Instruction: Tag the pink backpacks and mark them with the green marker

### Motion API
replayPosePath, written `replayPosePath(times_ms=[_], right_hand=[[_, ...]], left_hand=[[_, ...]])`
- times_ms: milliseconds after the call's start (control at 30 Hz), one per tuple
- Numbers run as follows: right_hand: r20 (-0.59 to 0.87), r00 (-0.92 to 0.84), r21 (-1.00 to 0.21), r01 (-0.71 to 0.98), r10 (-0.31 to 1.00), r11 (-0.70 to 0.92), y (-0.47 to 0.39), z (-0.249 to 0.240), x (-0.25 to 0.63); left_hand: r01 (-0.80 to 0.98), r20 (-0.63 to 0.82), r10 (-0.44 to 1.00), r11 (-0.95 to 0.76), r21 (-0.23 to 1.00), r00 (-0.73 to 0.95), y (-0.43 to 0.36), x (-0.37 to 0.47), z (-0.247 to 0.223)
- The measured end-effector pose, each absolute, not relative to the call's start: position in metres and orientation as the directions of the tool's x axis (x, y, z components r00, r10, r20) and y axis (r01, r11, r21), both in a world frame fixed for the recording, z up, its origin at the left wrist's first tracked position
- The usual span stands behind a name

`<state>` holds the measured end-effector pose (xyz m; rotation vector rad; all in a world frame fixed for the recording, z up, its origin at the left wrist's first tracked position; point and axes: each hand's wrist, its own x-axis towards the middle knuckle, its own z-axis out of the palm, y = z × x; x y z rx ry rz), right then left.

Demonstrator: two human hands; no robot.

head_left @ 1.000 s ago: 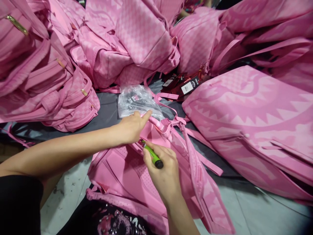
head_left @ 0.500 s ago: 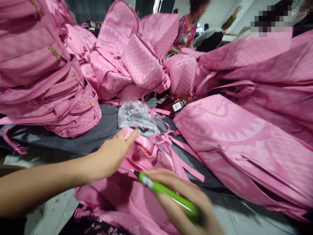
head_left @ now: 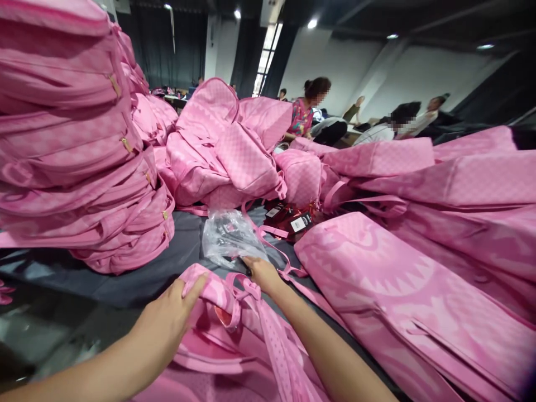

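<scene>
A pink backpack (head_left: pixel 213 357) is close in front of me, its loose straps (head_left: pixel 272 335) toward the right. My left hand (head_left: pixel 171 307) is closed on its top edge, thumb on the near side and the other fingers partly hidden behind. Beyond the backpack, my right hand (head_left: pixel 262 272) reaches to the near edge of a clear plastic bag (head_left: pixel 228 237). Its fingers are curled together beside something small and dark, too hidden to name. Right of the bag lie dark hang tags with white labels (head_left: pixel 298 224). The green-handled tool does not show now.
Stacked pink backpacks (head_left: pixel 79 139) rise at the left. More backpacks (head_left: pixel 247 159) fill the back of the dark-covered table (head_left: pixel 138 287). A large pink backpack (head_left: pixel 402 279) lies at the right, with others behind it. Several people (head_left: pixel 302 114) are farther off.
My right hand has moved forward from the front of the backpack to the plastic bag, and the green-handled tool has gone from sight. My left hand stays on the backpack. The view has tilted up.
</scene>
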<state>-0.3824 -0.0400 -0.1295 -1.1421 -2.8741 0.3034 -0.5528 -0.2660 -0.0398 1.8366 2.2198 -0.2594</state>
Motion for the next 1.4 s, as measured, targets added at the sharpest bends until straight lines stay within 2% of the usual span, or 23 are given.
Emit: replayPosePath(times_ms=[133,267,467,633,800,867,967,1033,1133,1267,1333,1400], right_hand=[[-0.055,-0.691,-0.050,0.723,0.721,0.689,-0.027,-0.140,-0.397],[-0.128,-0.604,0.040,0.790,0.787,0.612,-0.014,-0.148,-0.406],[-0.186,-0.562,0.077,0.809,0.806,0.583,-0.013,-0.154,-0.411],[-0.130,-0.578,-0.015,0.813,0.805,0.582,-0.022,-0.142,-0.393],[0.024,-0.461,-0.192,0.869,0.887,0.456,-0.039,-0.096,-0.351],[0.100,-0.392,-0.314,0.860,0.915,0.403,-0.060,-0.072,-0.334],[0.282,-0.321,-0.638,0.641,0.904,0.427,-0.111,-0.042,-0.321],[0.385,-0.364,-0.735,0.434,0.848,0.520,-0.148,-0.029,-0.322],[0.500,-0.498,-0.653,0.320,0.709,0.686,-0.193,-0.023,-0.327],[0.642,-0.497,-0.453,0.368,0.583,0.812,-0.223,-0.034,-0.325],[0.655,-0.469,-0.444,0.397,0.593,0.804,-0.228,-0.040,-0.321],[0.632,-0.463,-0.498,0.372,0.622,0.783,-0.232,-0.042,-0.319]], left_hand=[[0.982,-0.324,0.932,0.186,0.036,-0.164,-0.256,-0.562,-0.051],[0.986,-0.301,0.943,0.162,0.042,-0.142,-0.249,-0.568,-0.061],[0.986,-0.287,0.951,0.145,0.079,-0.117,-0.247,-0.572,-0.062],[0.988,-0.256,0.960,0.134,0.082,-0.109,-0.248,-0.574,-0.061],[0.993,-0.190,0.980,0.077,0.086,-0.060,-0.245,-0.578,-0.063],[0.994,-0.197,0.979,0.071,0.085,-0.053,-0.241,-0.579,-0.062],[0.994,-0.206,0.978,0.056,0.095,-0.036,-0.236,-0.577,-0.057],[0.992,-0.195,0.981,0.039,0.118,-0.015,-0.236,-0.572,-0.054],[0.990,-0.152,0.988,-0.004,0.139,0.026,-0.239,-0.560,-0.051],[0.987,-0.091,0.993,-0.057,0.151,0.071,-0.243,-0.548,-0.050],[0.979,-0.067,0.996,-0.048,0.200,0.063,-0.245,-0.547,-0.049],[0.962,0.053,0.998,-0.053,0.269,0.040,-0.249,-0.545,-0.046]])
